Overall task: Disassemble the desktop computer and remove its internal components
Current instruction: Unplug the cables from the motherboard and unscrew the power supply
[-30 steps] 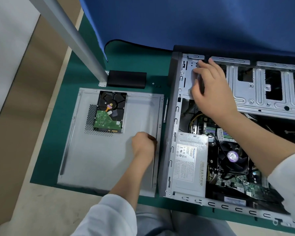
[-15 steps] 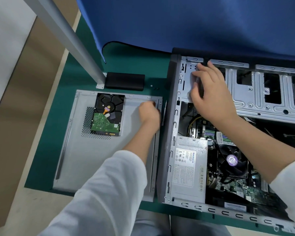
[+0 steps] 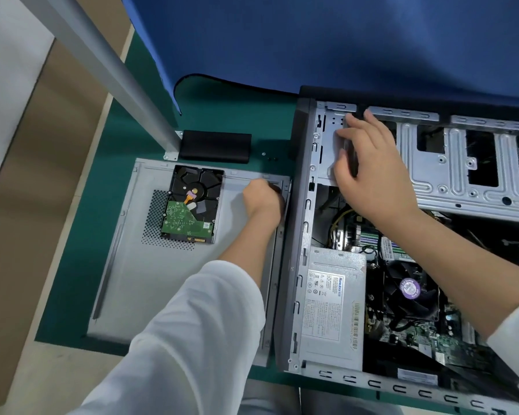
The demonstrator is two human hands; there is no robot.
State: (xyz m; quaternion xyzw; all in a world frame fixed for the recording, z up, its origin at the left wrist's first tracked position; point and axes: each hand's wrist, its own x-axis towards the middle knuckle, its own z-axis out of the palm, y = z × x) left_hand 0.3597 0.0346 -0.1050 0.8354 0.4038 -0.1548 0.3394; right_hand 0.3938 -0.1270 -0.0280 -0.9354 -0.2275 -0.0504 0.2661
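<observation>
Right hand [image 3: 372, 172] grips a dark part at the drive cage [image 3: 462, 175]; slide it out level. Left hand [image 3: 262, 199] curled on the panel [image 3: 168, 280], contents unseen.

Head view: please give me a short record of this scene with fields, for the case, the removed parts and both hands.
case: open PC case lying on the green mat
side panel: side panel flat on the mat, left of the case
hard drive: hard drive lies on the panel, circuit board up
inside the case: power supply, fan
left hand: left hand curled at the panel's far right corner; what it holds is not visible
right hand: right hand on the drive cage, fingers around a dark part
</observation>
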